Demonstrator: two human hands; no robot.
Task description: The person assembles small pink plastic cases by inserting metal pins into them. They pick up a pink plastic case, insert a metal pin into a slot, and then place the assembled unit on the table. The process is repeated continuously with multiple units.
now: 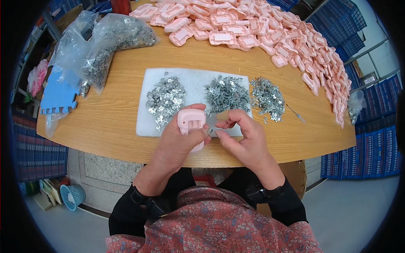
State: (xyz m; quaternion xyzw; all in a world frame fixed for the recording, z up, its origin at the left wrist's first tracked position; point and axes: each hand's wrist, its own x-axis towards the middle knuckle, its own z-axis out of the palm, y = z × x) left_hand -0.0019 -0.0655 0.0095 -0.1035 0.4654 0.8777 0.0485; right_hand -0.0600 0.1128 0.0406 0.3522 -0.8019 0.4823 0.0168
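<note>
My left hand [179, 141] is closed around a pale pink plastic housing [192, 120] with a rectangular opening, held over the front part of the white foam sheet [145, 114]. Its thumb presses on the housing's lower right side. Just right of it is my right hand [247, 139], fingers curled, with a gap between thumb and index finger and a tan wrap on one fingertip. A tiny metal clip [210, 131] shows between the two hands; which one touches it I cannot tell. Behind them lie a pile of flat metal clips [166, 99] and a pile of metal springs or contacts [228, 95].
Another metal pile [268, 99] lies right of the foam, beside a thin pointed tool [295, 114]. Pink housings [236, 29] heap along the far and right table edge. Plastic bags of metal parts [101, 55] and a blue foam mat [61, 90] occupy the left.
</note>
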